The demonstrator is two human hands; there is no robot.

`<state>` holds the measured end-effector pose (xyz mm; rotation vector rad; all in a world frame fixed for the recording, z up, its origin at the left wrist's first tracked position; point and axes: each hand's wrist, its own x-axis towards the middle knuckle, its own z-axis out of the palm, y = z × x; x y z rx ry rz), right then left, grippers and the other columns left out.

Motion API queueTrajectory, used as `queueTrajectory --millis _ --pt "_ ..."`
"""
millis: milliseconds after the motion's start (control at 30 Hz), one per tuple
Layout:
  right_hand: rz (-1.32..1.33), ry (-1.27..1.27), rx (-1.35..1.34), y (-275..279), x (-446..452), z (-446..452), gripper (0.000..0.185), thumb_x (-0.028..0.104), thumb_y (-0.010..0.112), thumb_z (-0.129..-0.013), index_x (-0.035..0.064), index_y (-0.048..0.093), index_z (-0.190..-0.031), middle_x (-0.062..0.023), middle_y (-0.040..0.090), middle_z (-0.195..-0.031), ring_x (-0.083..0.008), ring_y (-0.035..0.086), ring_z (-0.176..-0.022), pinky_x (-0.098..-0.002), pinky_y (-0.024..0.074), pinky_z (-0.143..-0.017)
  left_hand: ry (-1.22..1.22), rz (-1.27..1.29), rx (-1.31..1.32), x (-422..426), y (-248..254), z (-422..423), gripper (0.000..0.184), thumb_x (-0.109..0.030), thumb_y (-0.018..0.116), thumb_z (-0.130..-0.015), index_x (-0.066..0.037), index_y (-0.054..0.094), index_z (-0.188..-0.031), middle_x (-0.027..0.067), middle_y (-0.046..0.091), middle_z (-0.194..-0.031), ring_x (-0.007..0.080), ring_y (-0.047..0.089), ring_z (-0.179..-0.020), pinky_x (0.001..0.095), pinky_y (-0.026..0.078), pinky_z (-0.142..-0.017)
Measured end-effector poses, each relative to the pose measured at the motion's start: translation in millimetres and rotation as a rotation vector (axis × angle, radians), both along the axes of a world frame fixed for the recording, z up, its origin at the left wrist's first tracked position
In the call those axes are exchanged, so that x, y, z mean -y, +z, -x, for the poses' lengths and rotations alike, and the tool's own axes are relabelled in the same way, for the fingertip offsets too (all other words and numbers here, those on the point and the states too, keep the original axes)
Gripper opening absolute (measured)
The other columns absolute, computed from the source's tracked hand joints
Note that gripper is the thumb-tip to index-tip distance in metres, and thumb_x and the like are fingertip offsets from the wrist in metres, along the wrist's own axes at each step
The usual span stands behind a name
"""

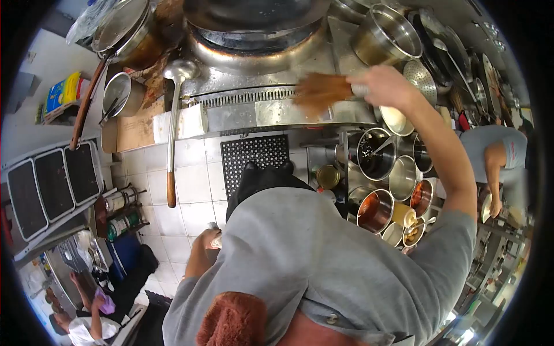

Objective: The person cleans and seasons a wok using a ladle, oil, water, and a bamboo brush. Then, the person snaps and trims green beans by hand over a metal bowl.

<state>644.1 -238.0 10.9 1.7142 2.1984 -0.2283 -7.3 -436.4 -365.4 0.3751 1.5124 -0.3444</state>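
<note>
**Right hand (386,86) gripping a brush (320,95) at the bench (231,119) edge**

So, far left there's a set of dark trays (53,184) side by side, and below them a person in a white top (92,330) with a purple cloth (105,301). Next along, a small pot (136,97) with utensils in it sits up on the bench. Right of that is a long ladle (172,130), bowl on the metal, wooden handle poking out past the edge.

The left hand (203,242) is down by the hip, fingers closed around a small white thing (216,237), too hidden to tell what. A big dark wok (257,14) sits at the back, middle. In front of it is the brush, bristles pointing left, fist tight on its handle. It's pretty blurry, so can't tell if the bristles touch the metal.

Then a tall pot (369,47) behind that hand, a red sauce pot (382,224) beside a squeeze bottle (403,214) lower down, and another person in grey (490,141) far right.
</note>
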Motion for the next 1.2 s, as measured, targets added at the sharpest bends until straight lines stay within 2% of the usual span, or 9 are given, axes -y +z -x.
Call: queueTrajectory --millis 133,333,400,533,667,800,967,1133,1200 --pt "-0.216 -0.073 0.149 36 -4 25 0.052 0.006 0.060 -0.069 0.0148 0.064 -0.120 -0.0188 0.068 -0.089 -0.0338 0.066 -0.085 -0.0434 0.0528 -0.078 -0.277 -0.253 -0.052 -30 -25 3 0.035 -0.026 0.066 -0.081 0.000 0.062 -0.103 0.0115 0.066 -0.093 0.0238 0.066 -0.074 0.0418 0.054 -0.058" --pt "0.143 0.077 0.243 19 -10 30 0.047 0.008 0.062 -0.073 0.0173 0.064 -0.119 -0.0130 0.068 -0.097 -0.0300 0.066 -0.090 -0.0404 0.0534 -0.077 -0.141 -0.519 0.042 -96 -15 -21 0.023 -0.021 0.062 -0.082 -0.002 0.062 -0.095 0.0088 0.064 -0.084 0.0199 0.060 -0.074 0.0356 0.049 -0.067" --pt "-0.214 0.002 0.349 20 -16 23 0.052 0.010 0.064 -0.072 0.0189 0.061 -0.124 -0.0118 0.067 -0.092 -0.0290 0.065 -0.090 -0.0406 0.0534 -0.075 -0.212 -0.567 0.113 -111 -21 -20 0.024 -0.020 0.062 -0.082 -0.003 0.061 -0.099 0.0088 0.064 -0.087 0.0201 0.061 -0.075 0.0351 0.050 -0.067" --pt "-0.080 -0.034 0.259 56 3 54 0.051 0.009 0.063 -0.074 0.0197 0.061 -0.123 -0.0118 0.067 -0.089 -0.0283 0.065 -0.091 -0.0413 0.0519 -0.078 -0.033 -0.586 0.126 -112 -12 -19 0.023 -0.019 0.062 -0.081 -0.003 0.062 -0.098 0.0092 0.065 -0.087 0.0206 0.062 -0.077 0.0339 0.050 -0.068" --pt "0.116 -0.159 0.226 25 -14 42 0.051 0.009 0.064 -0.073 0.0230 0.062 -0.123 -0.0117 0.065 -0.100 -0.0315 0.063 -0.093 -0.0414 0.0497 -0.083 -0.123 -0.431 -0.019 -86 -89 22 0.034 -0.025 0.065 -0.080 -0.007 0.058 -0.109 0.0114 0.063 -0.092 0.0252 0.064 -0.075 0.0425 0.055 -0.056" --pt "-0.146 -0.307 0.297 52 -13 60 0.052 0.007 0.061 -0.074 0.0217 0.061 -0.125 -0.0145 0.064 -0.102 -0.0323 0.063 -0.093 -0.0414 0.0501 -0.082 -0.069 -0.290 -0.037 -66 -64 27 0.037 -0.027 0.065 -0.081 -0.005 0.059 -0.109 0.0126 0.063 -0.094 0.0270 0.065 -0.075 0.0436 0.056 -0.056" --pt "0.179 -0.171 0.224 19 -11 58 0.055 0.007 0.060 -0.074 0.0212 0.059 -0.127 -0.0173 0.064 -0.099 -0.0338 0.062 -0.094 -0.0437 0.0496 -0.083 0.015 -0.199 -0.035 -50 -68 30 0.037 -0.027 0.066 -0.080 0.000 0.061 -0.106 0.0132 0.064 -0.092 0.0285 0.065 -0.072 0.0455 0.056 -0.054" --pt "-0.136 -0.337 0.254 38 -19 97 0.055 0.012 0.063 -0.075 0.0208 0.057 -0.129 -0.0175 0.064 -0.106 -0.0347 0.061 -0.100 -0.0428 0.0492 -0.086 0.012 -0.432 -0.004 -52 -87 30 0.030 -0.023 0.066 -0.080 0.002 0.063 -0.097 0.0120 0.063 -0.083 0.0272 0.064 -0.065 0.0442 0.056 -0.053" --pt "-0.087 -0.188 -0.119 46 -13 131 0.053 0.015 0.063 -0.077 0.0210 0.056 -0.130 -0.0169 0.065 -0.109 -0.0356 0.061 -0.099 -0.0434 0.0491 -0.086 0.023 -0.411 0.005 -61 -88 30 0.028 -0.021 0.067 -0.079 0.001 0.063 -0.096 0.0110 0.063 -0.082 0.0258 0.064 -0.066 0.0411 0.055 -0.052"
